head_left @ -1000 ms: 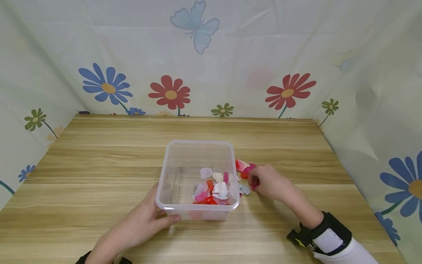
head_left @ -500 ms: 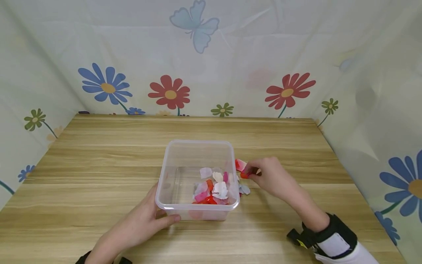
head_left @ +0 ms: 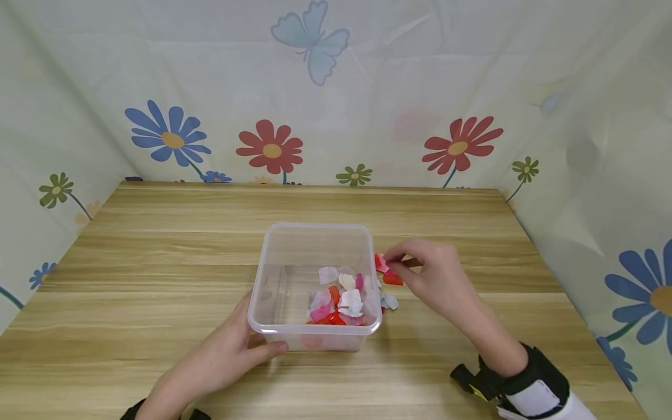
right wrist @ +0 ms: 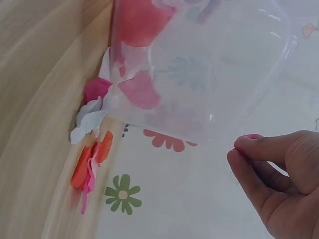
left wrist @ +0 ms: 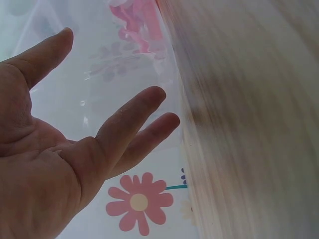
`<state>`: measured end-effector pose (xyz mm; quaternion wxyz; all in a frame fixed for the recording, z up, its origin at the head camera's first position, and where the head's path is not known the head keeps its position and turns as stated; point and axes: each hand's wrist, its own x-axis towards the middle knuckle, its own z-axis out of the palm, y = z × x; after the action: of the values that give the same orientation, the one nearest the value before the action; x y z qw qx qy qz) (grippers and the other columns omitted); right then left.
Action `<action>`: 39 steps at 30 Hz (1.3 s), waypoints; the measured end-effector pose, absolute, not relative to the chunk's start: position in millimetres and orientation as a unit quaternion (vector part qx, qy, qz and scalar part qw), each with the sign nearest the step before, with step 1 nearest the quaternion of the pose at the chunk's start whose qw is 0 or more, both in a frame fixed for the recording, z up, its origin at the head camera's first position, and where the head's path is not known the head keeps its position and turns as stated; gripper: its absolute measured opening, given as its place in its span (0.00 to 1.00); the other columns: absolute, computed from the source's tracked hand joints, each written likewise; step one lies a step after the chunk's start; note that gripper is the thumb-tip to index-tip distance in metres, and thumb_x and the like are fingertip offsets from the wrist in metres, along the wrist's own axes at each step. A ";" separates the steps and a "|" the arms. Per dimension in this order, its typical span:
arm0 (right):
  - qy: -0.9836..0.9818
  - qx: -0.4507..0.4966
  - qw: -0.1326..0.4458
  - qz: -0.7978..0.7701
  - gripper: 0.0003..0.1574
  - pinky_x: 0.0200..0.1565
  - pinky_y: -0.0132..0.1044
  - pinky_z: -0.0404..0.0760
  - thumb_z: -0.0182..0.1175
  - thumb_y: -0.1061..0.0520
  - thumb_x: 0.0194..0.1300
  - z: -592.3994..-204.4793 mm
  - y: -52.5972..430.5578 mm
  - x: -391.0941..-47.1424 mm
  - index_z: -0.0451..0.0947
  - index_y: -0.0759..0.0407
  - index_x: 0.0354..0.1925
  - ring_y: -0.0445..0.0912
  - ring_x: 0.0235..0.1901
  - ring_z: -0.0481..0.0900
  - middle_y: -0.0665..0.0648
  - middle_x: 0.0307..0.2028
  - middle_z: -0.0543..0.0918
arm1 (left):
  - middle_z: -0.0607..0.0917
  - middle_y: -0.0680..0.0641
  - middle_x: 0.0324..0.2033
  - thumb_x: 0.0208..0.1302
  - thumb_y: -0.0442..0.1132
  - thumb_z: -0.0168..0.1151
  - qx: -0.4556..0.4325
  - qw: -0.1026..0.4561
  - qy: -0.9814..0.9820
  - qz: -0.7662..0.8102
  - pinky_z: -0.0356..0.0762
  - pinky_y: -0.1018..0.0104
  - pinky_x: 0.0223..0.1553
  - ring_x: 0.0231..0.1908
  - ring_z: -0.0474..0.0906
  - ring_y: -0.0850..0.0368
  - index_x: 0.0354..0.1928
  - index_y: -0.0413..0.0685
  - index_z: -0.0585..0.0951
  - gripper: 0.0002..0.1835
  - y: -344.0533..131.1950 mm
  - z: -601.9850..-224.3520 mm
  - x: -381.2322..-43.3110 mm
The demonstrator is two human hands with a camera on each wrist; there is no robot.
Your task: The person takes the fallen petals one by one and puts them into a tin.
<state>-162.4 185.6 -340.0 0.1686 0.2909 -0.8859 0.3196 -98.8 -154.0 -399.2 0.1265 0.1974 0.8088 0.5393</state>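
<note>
A clear plastic box stands on the table, with white, pink and red-orange petals inside, mostly in its right half. My left hand rests at the box's near left corner, thumb along the front. In the left wrist view its fingers are fairly straight and spread against the clear wall. Just right of the box, my right hand pinches a small pink petal between thumb and forefinger, raised off the table. Below it lie loose red and pink petals.
Pale petals lie against the box's right side. The wood-grain table reaches back to a flower-printed curtain, which also hangs at both sides.
My right hand has shifted left and away from me, from the near side of the loose petals to above their far part. The left hand and the box have stayed put.
</note>
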 end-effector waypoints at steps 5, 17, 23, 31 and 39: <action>-0.870 0.304 0.189 0.339 0.17 0.39 0.27 0.80 0.74 0.70 0.50 -334.4 180.7 -157.6 0.86 0.55 0.37 0.37 0.35 0.83 0.44 0.36 0.84 | 0.65 0.44 0.62 0.60 0.36 0.71 0.200 0.126 0.809 0.538 0.74 0.66 0.51 0.56 0.75 0.48 0.76 0.55 0.45 0.52 -154.2 -399.3 -98.7; -0.829 0.365 0.202 0.371 0.16 0.36 0.29 0.80 0.75 0.68 0.51 -326.8 163.5 -147.1 0.86 0.56 0.39 0.38 0.36 0.82 0.44 0.39 0.83 | 0.65 0.43 0.62 0.62 0.42 0.71 0.210 0.119 0.811 0.533 0.75 0.67 0.50 0.54 0.76 0.52 0.76 0.54 0.46 0.50 -155.1 -400.2 -98.0; -0.817 0.398 0.179 0.376 0.19 0.44 0.30 0.79 0.74 0.70 0.51 -326.1 156.6 -143.9 0.85 0.58 0.42 0.41 0.42 0.82 0.46 0.42 0.83 | 0.65 0.44 0.62 0.62 0.41 0.71 0.207 0.123 0.811 0.533 0.75 0.67 0.49 0.54 0.76 0.52 0.76 0.54 0.47 0.50 -155.5 -399.0 -98.5; -0.782 0.455 0.192 0.380 0.23 0.45 0.31 0.79 0.73 0.75 0.47 -328.6 148.8 -144.4 0.85 0.59 0.42 0.44 0.41 0.83 0.49 0.41 0.84 | 0.65 0.44 0.62 0.62 0.42 0.71 0.203 0.127 0.814 0.529 0.75 0.66 0.51 0.55 0.75 0.52 0.76 0.52 0.46 0.50 -156.3 -398.6 -98.3; -0.793 0.455 0.182 0.362 0.22 0.48 0.31 0.77 0.74 0.73 0.48 -329.8 149.5 -145.8 0.85 0.59 0.42 0.43 0.45 0.83 0.48 0.45 0.84 | 0.65 0.43 0.62 0.62 0.44 0.70 0.213 0.121 0.813 0.529 0.75 0.66 0.51 0.54 0.75 0.52 0.76 0.52 0.46 0.50 -157.1 -397.6 -97.3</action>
<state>-145.8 149.5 -329.8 0.1818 0.4552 -0.7931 0.3615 -97.3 -157.1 -397.6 0.1210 0.2128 0.8126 0.5288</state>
